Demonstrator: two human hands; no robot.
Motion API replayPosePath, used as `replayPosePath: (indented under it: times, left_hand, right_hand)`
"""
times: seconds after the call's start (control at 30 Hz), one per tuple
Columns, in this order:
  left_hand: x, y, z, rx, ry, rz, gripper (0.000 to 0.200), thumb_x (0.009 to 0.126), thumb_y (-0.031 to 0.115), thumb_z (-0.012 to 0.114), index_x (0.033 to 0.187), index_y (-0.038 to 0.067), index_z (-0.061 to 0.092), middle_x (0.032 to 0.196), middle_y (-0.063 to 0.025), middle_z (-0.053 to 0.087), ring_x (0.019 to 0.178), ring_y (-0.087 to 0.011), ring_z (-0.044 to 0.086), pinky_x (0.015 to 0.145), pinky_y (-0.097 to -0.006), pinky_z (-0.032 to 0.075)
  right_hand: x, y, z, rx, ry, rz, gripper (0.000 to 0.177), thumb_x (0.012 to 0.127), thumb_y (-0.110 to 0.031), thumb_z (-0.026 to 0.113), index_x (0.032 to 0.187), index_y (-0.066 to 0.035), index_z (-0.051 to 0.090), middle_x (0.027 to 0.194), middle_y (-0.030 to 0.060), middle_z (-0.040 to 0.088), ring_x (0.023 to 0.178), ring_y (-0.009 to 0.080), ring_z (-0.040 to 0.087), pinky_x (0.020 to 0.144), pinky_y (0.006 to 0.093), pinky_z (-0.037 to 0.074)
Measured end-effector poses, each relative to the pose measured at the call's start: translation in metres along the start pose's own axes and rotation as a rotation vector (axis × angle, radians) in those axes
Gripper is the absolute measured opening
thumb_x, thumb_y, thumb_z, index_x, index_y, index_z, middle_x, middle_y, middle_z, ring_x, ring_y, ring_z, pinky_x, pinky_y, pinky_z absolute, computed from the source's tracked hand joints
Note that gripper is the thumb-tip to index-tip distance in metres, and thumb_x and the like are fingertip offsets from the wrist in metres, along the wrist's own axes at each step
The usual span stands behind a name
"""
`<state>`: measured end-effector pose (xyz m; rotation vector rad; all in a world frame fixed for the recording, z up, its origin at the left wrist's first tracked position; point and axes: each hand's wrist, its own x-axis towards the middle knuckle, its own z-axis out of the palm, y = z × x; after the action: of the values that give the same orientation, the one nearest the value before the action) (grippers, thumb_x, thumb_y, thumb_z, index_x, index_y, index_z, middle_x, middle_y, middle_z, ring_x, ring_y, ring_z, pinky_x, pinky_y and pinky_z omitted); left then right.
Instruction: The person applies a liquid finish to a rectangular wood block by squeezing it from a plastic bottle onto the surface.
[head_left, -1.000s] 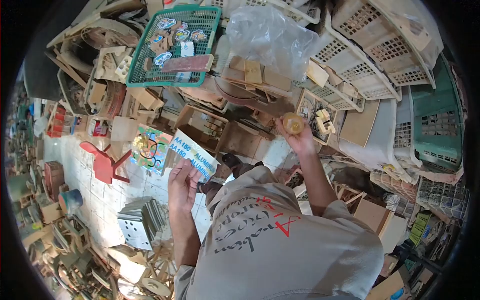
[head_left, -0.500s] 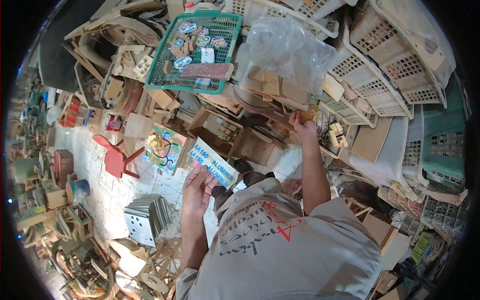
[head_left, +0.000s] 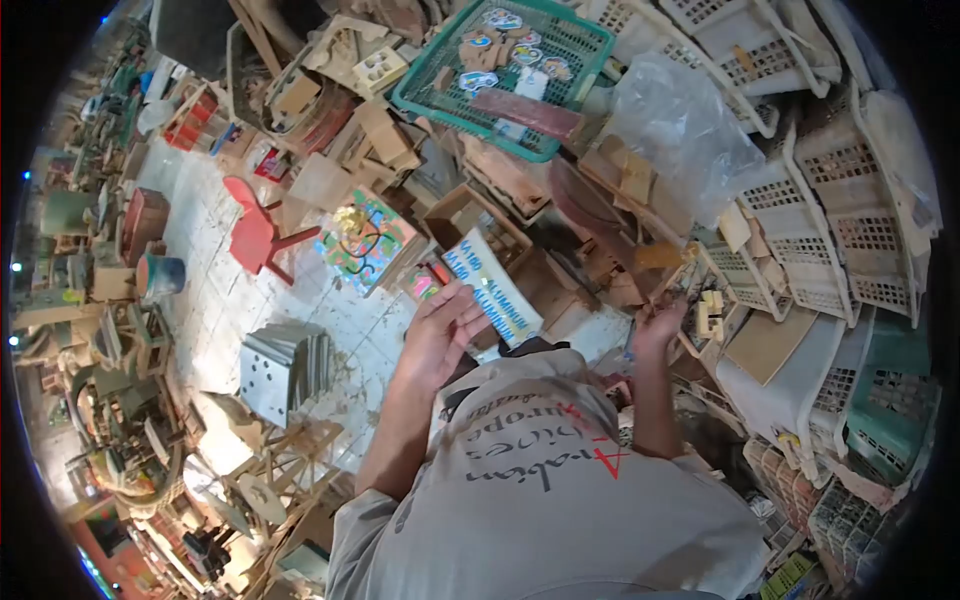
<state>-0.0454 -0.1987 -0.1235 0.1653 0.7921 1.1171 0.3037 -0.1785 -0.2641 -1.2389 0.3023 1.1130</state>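
My left hand grips a sheet of sandpaper by its near edge, thumb on top. The sheet is pale, slightly curved, and printed with blue letters that include "ALUMINUM". My right hand is at the bench's near side, its fingers loosely bent and apart, with nothing visible in them. Just beyond it, an amber, translucent piece lies on the bench edge, apart from the fingers. A small pale wooden piece is to the right of that hand.
A green basket holding painted cutouts and a reddish bar stands at the back. Clear plastic wrap lies beside white crates. A red stool, a colourful panel and stacked grey boards are on the left.
My right hand has come away from the amber piece and moved closer to my body. My left hand still holds the sandpaper, and the whole view has turned.
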Motion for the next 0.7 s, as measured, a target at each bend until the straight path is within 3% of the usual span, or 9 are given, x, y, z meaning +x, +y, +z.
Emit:
replayPosePath:
  times: [0.03, 0.07, 0.13, 0.2, 0.27, 0.4, 0.53, 0.6, 0.7]
  left_hand:
    - [-0.001, 0.0, 0.002, 0.041, 0.099, 0.014, 0.009, 0.089, 0.006, 0.046, 0.092, 0.002, 0.054, 0.082, -0.0033, 0.058, 0.076, -0.0121, 0.059, 0.077, -0.0285, 0.051]
    - [0.001, -0.001, -0.004, 0.032, 0.08, 0.009, 0.01, 0.088, 0.005, 0.046, 0.093, 0.001, 0.054, 0.083, -0.0036, 0.058, 0.077, -0.0127, 0.059, 0.077, -0.0291, 0.051]
    - [0.005, -0.006, -0.013, 0.022, 0.042, -0.002, 0.01, 0.088, 0.005, 0.046, 0.093, 0.001, 0.054, 0.082, -0.0035, 0.058, 0.076, -0.0128, 0.059, 0.077, -0.0296, 0.051]
    - [0.009, -0.009, -0.01, 0.012, -0.011, -0.001, 0.01, 0.089, 0.005, 0.046, 0.092, 0.001, 0.054, 0.082, -0.0034, 0.057, 0.076, -0.013, 0.059, 0.077, -0.03, 0.051]
    - [0.01, -0.011, -0.003, 0.004, -0.005, -0.015, 0.009, 0.089, 0.006, 0.046, 0.091, 0.002, 0.054, 0.08, -0.0024, 0.056, 0.073, -0.0124, 0.058, 0.076, -0.0301, 0.051]
    - [0.006, -0.01, 0.0, 0.009, 0.018, 0.006, 0.008, 0.089, 0.007, 0.047, 0.09, 0.003, 0.054, 0.077, -0.0008, 0.054, 0.071, -0.0111, 0.056, 0.075, -0.0293, 0.051]
    - [-0.001, -0.01, -0.005, -0.002, 0.046, 0.031, 0.008, 0.089, 0.008, 0.047, 0.09, 0.003, 0.054, 0.076, -0.0003, 0.054, 0.07, -0.0102, 0.056, 0.074, -0.0281, 0.051]
    - [-0.005, -0.008, -0.007, -0.002, 0.061, 0.047, 0.008, 0.089, 0.008, 0.047, 0.09, 0.003, 0.053, 0.075, 0.0001, 0.054, 0.07, -0.0094, 0.056, 0.072, -0.0269, 0.051]
    - [-0.008, -0.005, -0.009, -0.011, 0.098, 0.055, 0.008, 0.089, 0.008, 0.047, 0.09, 0.003, 0.053, 0.075, -0.0003, 0.054, 0.07, -0.0095, 0.056, 0.072, -0.0264, 0.051]
  right_hand:
    - [-0.022, 0.003, 0.007, -0.305, -0.152, -0.3, 0.032, 0.09, -0.032, 0.047, 0.098, -0.002, 0.054, 0.081, 0.0052, 0.057, 0.065, 0.0177, 0.054, 0.063, 0.0255, 0.045]
    - [-0.05, -0.001, 0.031, -0.303, -0.145, -0.312, 0.032, 0.09, -0.032, 0.047, 0.098, -0.002, 0.054, 0.081, 0.0052, 0.057, 0.065, 0.0177, 0.054, 0.063, 0.0255, 0.045]
    - [-0.101, -0.017, 0.088, -0.932, -0.352, -1.156, 0.031, 0.087, -0.03, 0.053, 0.095, 0.0, 0.055, 0.078, 0.0066, 0.059, 0.066, 0.0186, 0.056, 0.062, 0.0271, 0.045]
    - [-0.087, -0.029, 0.119, -1.174, -0.4, -1.084, 0.029, 0.086, -0.028, 0.055, 0.094, 0.001, 0.056, 0.08, 0.0119, 0.061, 0.071, 0.0228, 0.059, 0.064, 0.0307, 0.046]
    - [-0.073, -0.034, 0.149, -1.276, -0.39, -1.175, 0.032, 0.082, -0.03, 0.06, 0.096, -0.001, 0.056, 0.081, 0.0146, 0.061, 0.077, 0.0275, 0.061, 0.066, 0.0351, 0.046]
    - [-0.057, -0.03, 0.171, -1.531, -0.403, -1.179, 0.04, 0.073, -0.035, 0.067, 0.095, -0.004, 0.055, 0.083, 0.0156, 0.061, 0.077, 0.0316, 0.06, 0.067, 0.0405, 0.045]
    - [-0.053, -0.027, 0.176, -1.545, -0.391, -1.238, 0.041, 0.07, -0.03, 0.07, 0.097, -0.004, 0.053, 0.083, 0.0134, 0.06, 0.076, 0.031, 0.058, 0.067, 0.0398, 0.046]
    - [-0.059, -0.029, 0.181, -1.424, -0.385, -1.064, 0.042, 0.071, -0.022, 0.072, 0.103, -0.002, 0.055, 0.083, 0.0102, 0.061, 0.077, 0.0207, 0.06, 0.068, 0.0316, 0.046]
    - [-0.058, -0.027, 0.179, -1.25, -0.472, -0.961, 0.051, 0.066, -0.014, 0.073, 0.109, 0.002, 0.051, 0.082, 0.0101, 0.059, 0.075, 0.021, 0.059, 0.067, 0.0319, 0.047]
